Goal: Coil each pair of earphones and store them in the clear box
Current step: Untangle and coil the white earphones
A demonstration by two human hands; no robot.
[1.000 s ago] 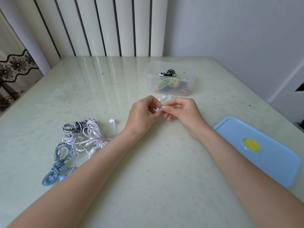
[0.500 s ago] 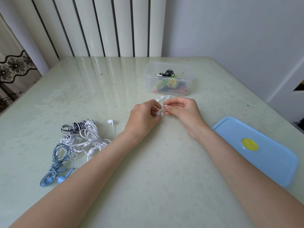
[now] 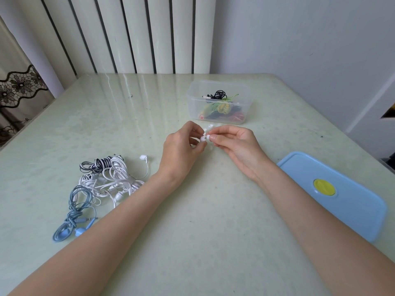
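My left hand (image 3: 181, 149) and my right hand (image 3: 236, 144) meet fingertip to fingertip at the table's middle, both pinching a small white earbud piece (image 3: 203, 137). Most of that earphone's cord is hidden by my fingers. Just beyond stands the clear box (image 3: 218, 116), open, with black, green, yellow and red earphones coiled inside. At the left lies a tangled heap of white earphones (image 3: 115, 180), with a black-and-white striped pair (image 3: 98, 165) at its far side and a blue pair (image 3: 74, 212) nearer me.
The box's blue lid (image 3: 333, 195) with a yellow centre lies flat at the right, near the table edge. The pale green table (image 3: 192, 242) meets a radiator and a wall at the back. A lace curtain hangs at the far left.
Both hands dipped slightly toward the table and came back up, staying together on the white earbud. The heap of earphones, the box and the lid have not moved.
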